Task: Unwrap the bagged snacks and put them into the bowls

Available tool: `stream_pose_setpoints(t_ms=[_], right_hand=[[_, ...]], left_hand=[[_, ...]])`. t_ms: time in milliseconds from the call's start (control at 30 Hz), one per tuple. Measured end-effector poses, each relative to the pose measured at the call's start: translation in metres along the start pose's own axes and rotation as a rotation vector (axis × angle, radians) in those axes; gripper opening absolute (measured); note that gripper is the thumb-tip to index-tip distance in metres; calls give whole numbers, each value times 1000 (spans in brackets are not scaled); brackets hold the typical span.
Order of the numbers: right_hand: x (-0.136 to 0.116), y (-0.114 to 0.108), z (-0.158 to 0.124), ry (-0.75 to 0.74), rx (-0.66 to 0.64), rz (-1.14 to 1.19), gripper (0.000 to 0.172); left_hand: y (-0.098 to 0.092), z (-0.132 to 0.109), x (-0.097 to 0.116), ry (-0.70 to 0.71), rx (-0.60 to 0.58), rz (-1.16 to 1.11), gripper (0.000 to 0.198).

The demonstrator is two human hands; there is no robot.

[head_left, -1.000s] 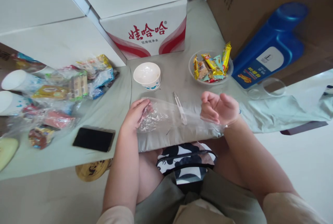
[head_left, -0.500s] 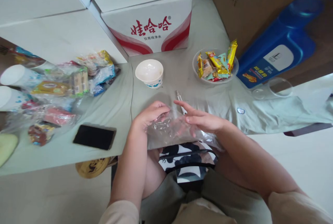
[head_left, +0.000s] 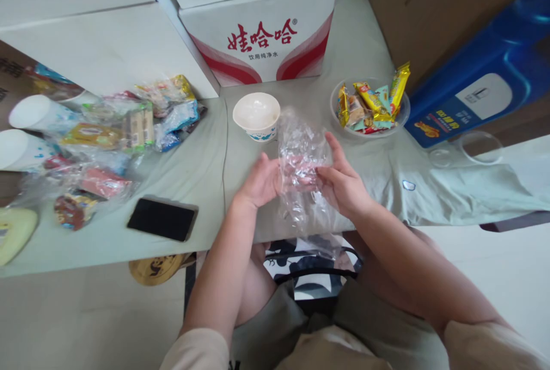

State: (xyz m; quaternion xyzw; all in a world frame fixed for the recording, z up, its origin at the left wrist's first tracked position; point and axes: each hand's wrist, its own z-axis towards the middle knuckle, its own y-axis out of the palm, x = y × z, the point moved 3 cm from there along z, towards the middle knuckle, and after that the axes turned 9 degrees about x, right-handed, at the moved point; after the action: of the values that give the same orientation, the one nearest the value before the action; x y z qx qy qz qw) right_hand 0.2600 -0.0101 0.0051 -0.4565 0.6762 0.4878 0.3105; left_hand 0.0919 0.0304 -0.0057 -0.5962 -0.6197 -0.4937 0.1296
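So you've got one thin, clear, crinkly plastic bag (head_left: 303, 146) bunched up between your hands, just this side of the bowl. Your right hand (head_left: 344, 184) looks pinched on its right edge, thumb in front and fingers behind. Your left hand (head_left: 263, 182) has its fingers behind the plastic, thumb up, and I can't tell whether it's gripping.

I'd say it's next to weightless, floppy and a bit slippery, so hold it by doubled-up edges; one layer could slide or tear.

Count around your grip: one white paper bowl with blue print (head_left: 260, 133) just beyond, one round clear plastic tub (head_left: 334, 109) beyond and right with at least three yellow-wrapped snacks (head_left: 372, 101), one flat black phone (head_left: 162, 219) to the left, two white paper cups (head_left: 40, 113) farther left.
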Motion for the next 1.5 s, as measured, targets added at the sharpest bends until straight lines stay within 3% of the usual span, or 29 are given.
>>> stream_pose_setpoints(t_ms=[100, 200, 300, 433, 633, 700, 767, 900, 967, 1033, 1133, 1300, 1367, 1433, 1500], right_hand=[[6, -2, 6, -18, 54, -58, 98], [7, -7, 6, -58, 60, -180, 95], [5, -13, 3, -113, 42, -299, 99], [6, -15, 4, -128, -56, -374, 89], [0, -21, 13, -245, 90, -318, 35], [-2, -21, 13, -284, 88, -311, 22], [-5, -21, 12, -321, 95, -347, 14], [-12, -24, 11, -384, 99, -485, 29], [-13, -26, 12, -401, 74, -569, 43], [-13, -29, 14, -433, 69, -680, 42], [-12, -32, 16, -515, 127, -851, 21], [-16, -32, 15, -696, 195, -878, 14], [-19, -30, 12, -752, 171, -838, 8], [-19, -28, 10, -690, 132, -756, 5], [-14, -26, 10, -489, 66, -617, 8]], left_hand=[[8, -1, -11, 54, -21, 117, 61], [4, 2, -15, 82, 136, 231, 31], [-1, 3, -11, 61, 253, 248, 20], [-6, 0, -3, 85, 301, 217, 24], [-16, -4, 2, 238, 387, 230, 50], [-16, -6, 2, 334, 433, 260, 62], [-14, -9, 4, 437, 450, 311, 60], [-7, -16, 9, 621, 400, 507, 15], [-7, -18, 10, 679, 372, 575, 9], [-10, -16, 9, 718, 368, 583, 14], [-18, -8, 6, 769, 406, 619, 33], [-21, -6, 6, 888, 416, 856, 10], [-19, -11, 8, 921, 413, 866, 11], [-18, -14, 9, 903, 377, 789, 22], [-17, -15, 8, 829, 317, 663, 35]])
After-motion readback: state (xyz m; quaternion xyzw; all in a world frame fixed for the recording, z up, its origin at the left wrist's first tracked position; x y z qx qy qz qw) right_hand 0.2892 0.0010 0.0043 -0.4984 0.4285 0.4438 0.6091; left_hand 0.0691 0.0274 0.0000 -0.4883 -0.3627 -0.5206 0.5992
